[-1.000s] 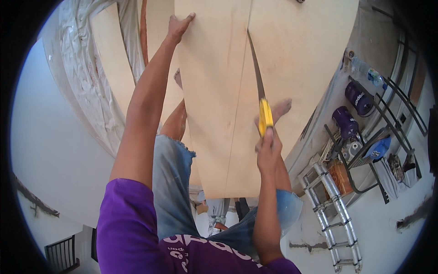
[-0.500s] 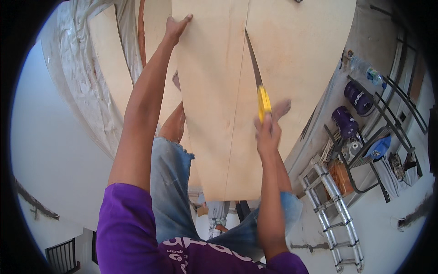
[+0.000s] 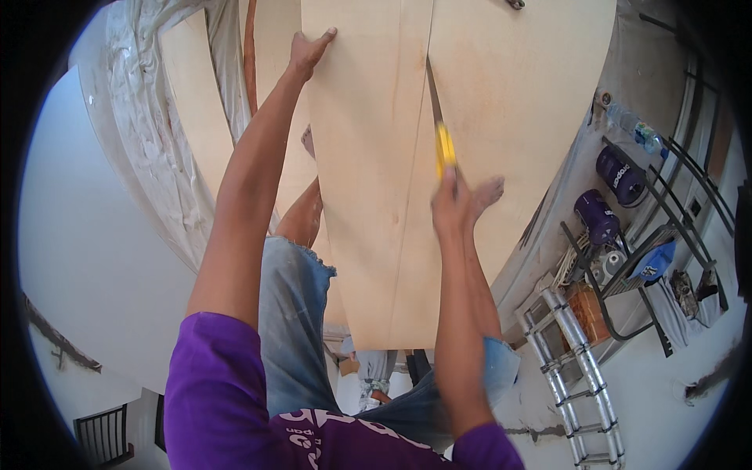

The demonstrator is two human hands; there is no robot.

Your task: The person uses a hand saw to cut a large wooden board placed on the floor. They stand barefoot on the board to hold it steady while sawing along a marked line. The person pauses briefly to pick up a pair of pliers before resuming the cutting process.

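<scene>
A large pale plywood sheet stretches out in front of me, with a thin line running along its length. My left hand grips its left edge near the far end, thumb on top and the other fingers mostly hidden. My right hand is closed around the yellow handle of a handsaw. The saw's blade points away from me, its far end in the slit along the line; part of the blade is hidden by the wood. My bare right foot rests on the sheet, right of the saw.
Crumpled plastic sheeting and a narrow board lie at the left. At the right are purple buckets, a dark metal-framed chair with a blue cap, and a folded ladder. Another person's leg shows beyond the near edge.
My right hand has pushed the handsaw forward along the line, so less of the blade shows. My left hand stays on the sheet's edge.
</scene>
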